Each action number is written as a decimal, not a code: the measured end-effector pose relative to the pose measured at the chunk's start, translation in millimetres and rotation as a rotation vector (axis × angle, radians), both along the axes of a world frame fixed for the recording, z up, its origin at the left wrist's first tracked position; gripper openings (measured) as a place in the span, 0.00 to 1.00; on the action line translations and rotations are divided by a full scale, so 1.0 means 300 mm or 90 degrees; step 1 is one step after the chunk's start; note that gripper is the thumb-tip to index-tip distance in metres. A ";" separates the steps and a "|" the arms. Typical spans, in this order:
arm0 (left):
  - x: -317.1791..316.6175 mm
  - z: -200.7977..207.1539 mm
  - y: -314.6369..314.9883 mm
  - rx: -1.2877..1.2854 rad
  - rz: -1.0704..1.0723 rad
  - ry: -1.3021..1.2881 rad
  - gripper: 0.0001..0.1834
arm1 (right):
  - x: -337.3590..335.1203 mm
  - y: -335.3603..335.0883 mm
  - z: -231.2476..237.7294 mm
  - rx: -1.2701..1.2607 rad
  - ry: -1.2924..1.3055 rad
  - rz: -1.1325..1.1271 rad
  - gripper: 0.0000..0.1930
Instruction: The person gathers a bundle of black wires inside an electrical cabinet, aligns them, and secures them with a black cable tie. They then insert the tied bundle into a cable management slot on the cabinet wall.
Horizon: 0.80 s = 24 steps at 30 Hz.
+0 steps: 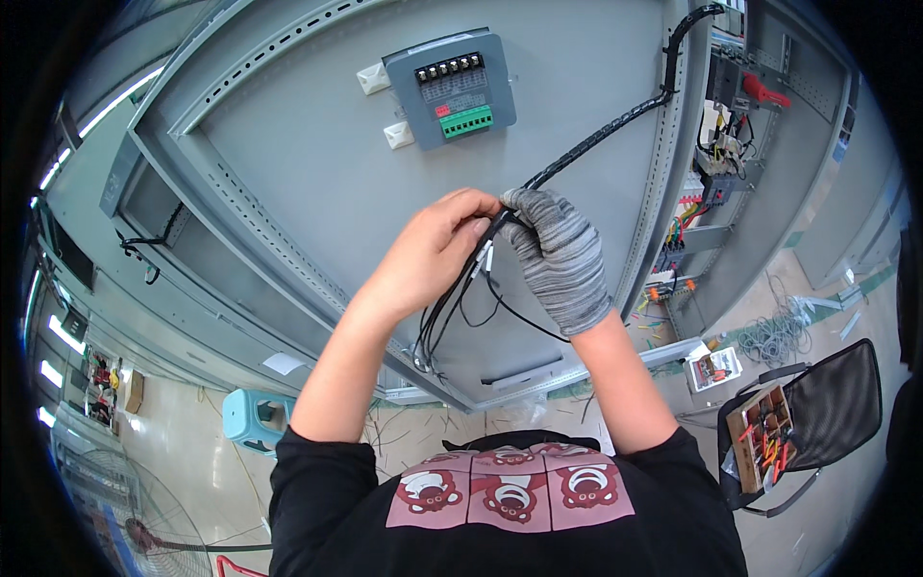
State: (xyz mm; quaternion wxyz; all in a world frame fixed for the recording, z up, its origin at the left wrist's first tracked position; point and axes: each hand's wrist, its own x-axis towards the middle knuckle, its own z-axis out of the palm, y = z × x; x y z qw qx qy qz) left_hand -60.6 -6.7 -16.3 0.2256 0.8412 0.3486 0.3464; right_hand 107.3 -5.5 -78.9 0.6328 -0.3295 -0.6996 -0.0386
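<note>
A bundle of black wires [452, 303] hangs down in front of a grey cabinet door [596, 58]. Bare, my left hand [437, 245] pinches the bundle from the left, just below where its spiral wrap [601, 135] ends. My right hand [560, 255], in a grey knitted glove, grips the wrapped end from the other side, its fingertips close to the left ones. White marker sleeves [487, 258] sit on some of the loose wires below. Above the hands, a grey panel meter [450, 88] with a green terminal block is mounted on the door.
To the right, the open cabinet holds breakers and coloured wiring [716, 173]. A black mesh chair [836, 404] carries a wooden box of tools [764, 433]. Near it is a white bin [713, 369]. At lower left stand a blue stool [255, 420] and a fan [135, 519]. Wire scraps litter the floor.
</note>
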 end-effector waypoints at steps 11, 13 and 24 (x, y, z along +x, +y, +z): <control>-0.032 0.111 0.065 -0.140 -0.073 0.144 0.08 | 0.034 -0.030 0.047 0.001 -0.102 -0.095 0.15; -0.024 0.109 0.072 -0.137 -0.051 0.169 0.10 | 0.018 -0.076 0.066 0.038 -0.084 -0.169 0.15; -0.015 0.084 0.079 -0.178 -0.102 0.138 0.12 | -0.121 -0.123 -0.051 -0.491 0.409 0.358 0.10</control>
